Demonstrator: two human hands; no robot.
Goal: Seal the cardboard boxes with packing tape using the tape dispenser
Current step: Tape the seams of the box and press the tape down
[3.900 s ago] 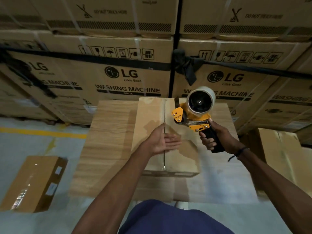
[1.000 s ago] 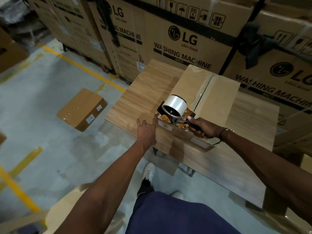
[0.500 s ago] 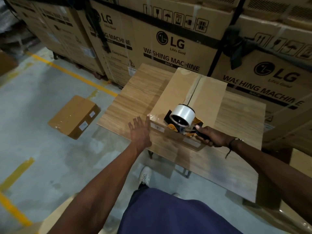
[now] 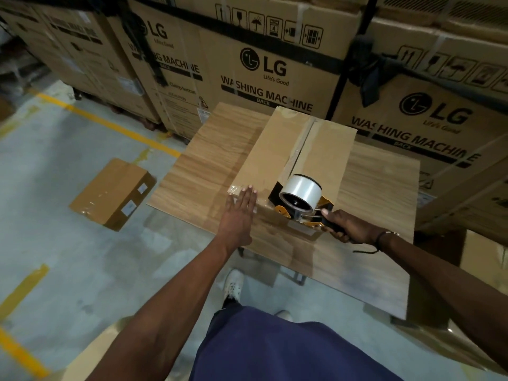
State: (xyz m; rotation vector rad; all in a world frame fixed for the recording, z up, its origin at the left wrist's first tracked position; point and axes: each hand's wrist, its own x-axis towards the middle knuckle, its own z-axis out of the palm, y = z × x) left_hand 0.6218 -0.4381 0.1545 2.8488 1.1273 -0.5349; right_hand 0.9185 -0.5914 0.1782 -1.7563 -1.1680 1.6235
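One box [image 4: 277, 152] on counter [image 4: 192, 171]; one tape dispenser [image 4: 301, 200] gripped by right hand [image 4: 347, 225]; left hand [image 4: 239, 215] flat at 9 o'clock.

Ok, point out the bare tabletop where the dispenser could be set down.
Two bare patches on the table: the wide strip left of the box, out to the table's left edge, and the strip right of the box toward the stacked cartons. The near edge is crowded: left hand flat against the box corner, right hand gripping the tape dispenser.
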